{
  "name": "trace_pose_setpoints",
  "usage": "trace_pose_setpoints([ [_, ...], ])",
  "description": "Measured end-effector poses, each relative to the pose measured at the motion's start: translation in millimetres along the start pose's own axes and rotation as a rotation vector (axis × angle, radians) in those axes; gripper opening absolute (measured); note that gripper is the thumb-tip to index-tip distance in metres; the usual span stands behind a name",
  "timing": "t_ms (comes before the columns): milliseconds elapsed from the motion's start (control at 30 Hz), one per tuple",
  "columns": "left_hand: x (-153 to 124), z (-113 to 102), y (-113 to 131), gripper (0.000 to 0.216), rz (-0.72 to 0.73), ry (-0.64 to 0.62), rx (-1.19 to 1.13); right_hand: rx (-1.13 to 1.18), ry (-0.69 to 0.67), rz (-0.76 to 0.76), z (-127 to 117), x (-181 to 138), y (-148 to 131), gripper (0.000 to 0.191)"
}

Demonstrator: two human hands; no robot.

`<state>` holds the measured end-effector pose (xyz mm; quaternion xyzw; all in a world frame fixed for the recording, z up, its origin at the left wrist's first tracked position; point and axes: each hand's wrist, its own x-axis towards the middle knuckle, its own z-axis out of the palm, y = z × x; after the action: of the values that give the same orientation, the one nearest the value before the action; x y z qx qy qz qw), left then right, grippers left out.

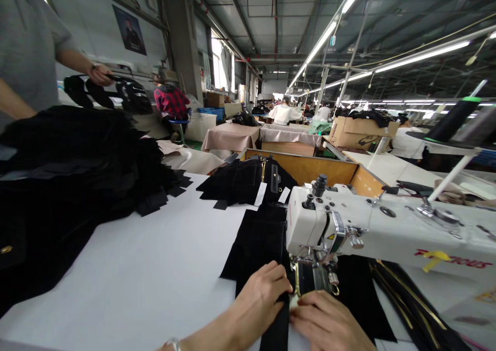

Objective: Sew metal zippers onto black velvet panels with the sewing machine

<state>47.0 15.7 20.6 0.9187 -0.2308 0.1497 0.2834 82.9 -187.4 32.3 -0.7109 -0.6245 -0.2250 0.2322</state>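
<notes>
The fabric [258, 240] at the needle is showing black; its zipper [297, 278] is running gold. The sewing machine [380, 227] is presenting white, bearing red lettering [453, 259] and a yellow strip [437, 258]. The worktop [155, 268] is reading white. The cloth pile [85, 160] is showing black. The seated person's shirt [170, 102] is displaying a red-and-black check. The thread cone [451, 118] is showing black and green.

Black cloth [256, 242] spread on a white table [155, 258], partly under a sewing machine [372, 232], its narrow gold zipper [297, 278] pointing toward the viewer.
</notes>
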Motion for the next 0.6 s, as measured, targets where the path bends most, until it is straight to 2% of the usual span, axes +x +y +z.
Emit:
trace_pose_setpoints([
  [133, -1.9, -9.5, 11.1, 0.024, 0.174, -0.125, 0.28, -0.026, 0.118, 0.214, -13.2, -3.7, 3.3, 0.034],
  [267, -2.5, -13.3, 16.3, 0.019, 0.241, -0.124, 0.386, 0.022, 0.128, 0.291, -7.3, -5.7, 5.0, 0.024],
  [467, -1.7, -6.1, 5.5, 0.028, 0.153, -0.065, 0.21, 0.104, 0.076, 0.336, 2.1, -6.0, 8.7, 0.022],
  [600, -1.5, 1.9, -3.8, 0.042, 0.031, 0.065, -0.06, 0.148, 0.049, 0.357, 2.1, -6.3, 11.4, 0.021],
])
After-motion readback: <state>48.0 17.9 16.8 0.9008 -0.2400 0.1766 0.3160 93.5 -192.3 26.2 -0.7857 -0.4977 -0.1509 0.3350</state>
